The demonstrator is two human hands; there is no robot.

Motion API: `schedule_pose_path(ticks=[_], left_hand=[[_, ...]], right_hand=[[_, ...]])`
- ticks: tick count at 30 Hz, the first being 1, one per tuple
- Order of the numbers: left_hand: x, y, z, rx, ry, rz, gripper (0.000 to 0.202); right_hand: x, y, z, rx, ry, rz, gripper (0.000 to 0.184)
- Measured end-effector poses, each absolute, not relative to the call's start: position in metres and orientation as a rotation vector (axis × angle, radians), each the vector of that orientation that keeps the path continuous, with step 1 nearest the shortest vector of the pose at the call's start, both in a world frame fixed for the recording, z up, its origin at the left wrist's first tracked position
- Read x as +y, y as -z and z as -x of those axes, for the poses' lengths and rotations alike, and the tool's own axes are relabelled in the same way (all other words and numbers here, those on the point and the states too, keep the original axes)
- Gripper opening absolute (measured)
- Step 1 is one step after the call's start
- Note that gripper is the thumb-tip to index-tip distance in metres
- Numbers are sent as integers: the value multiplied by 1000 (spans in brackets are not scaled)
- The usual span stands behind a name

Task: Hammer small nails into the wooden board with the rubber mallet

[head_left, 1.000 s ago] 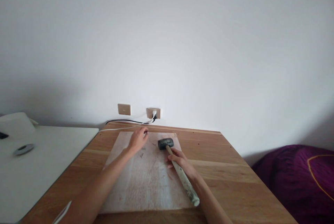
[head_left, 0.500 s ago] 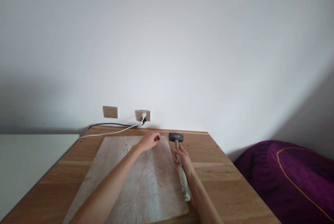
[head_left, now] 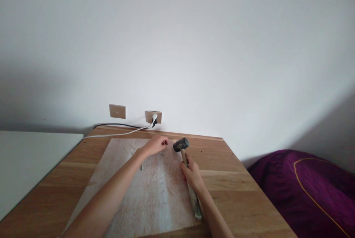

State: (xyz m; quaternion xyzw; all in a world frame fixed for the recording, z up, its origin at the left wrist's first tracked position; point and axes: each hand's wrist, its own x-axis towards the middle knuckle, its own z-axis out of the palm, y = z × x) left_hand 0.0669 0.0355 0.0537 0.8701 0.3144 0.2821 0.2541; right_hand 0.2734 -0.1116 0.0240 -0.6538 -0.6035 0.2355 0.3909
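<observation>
A person's right hand (head_left: 192, 174) grips the pale wooden handle of a black-headed mallet (head_left: 181, 144), fingers clenched around the shaft partway up, with the handle's butt end trailing back toward the near edge of the board (head_left: 155, 193). The mallet head hangs just over the board's far right corner. The left hand (head_left: 155, 144) reaches along the board's far edge, fingertips pinched together just beside the mallet head; whatever they pinch is too small to make out. A small dark mark or object (head_left: 141, 167) lies on the board close to the left forearm. The pale, scuffed board lies flat on a wooden table (head_left: 244, 201), covering most of its middle. At the table's far edge, a white cable (head_left: 116, 134) and a black one run to a wall socket (head_left: 153, 116), with a switch plate (head_left: 117, 111) to its left. A white surface (head_left: 24, 164) adjoins the table's left edge; a purple cushion (head_left: 305, 190) sits off its right edge.
</observation>
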Motion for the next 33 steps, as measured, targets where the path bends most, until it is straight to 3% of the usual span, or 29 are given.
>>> schedule_pose_path(ticks=[33], left_hand=[[25,-26,-78,930,-844,-2242,9]], right_hand=[[-112,-26,-272,-1526,-645,1779,51]])
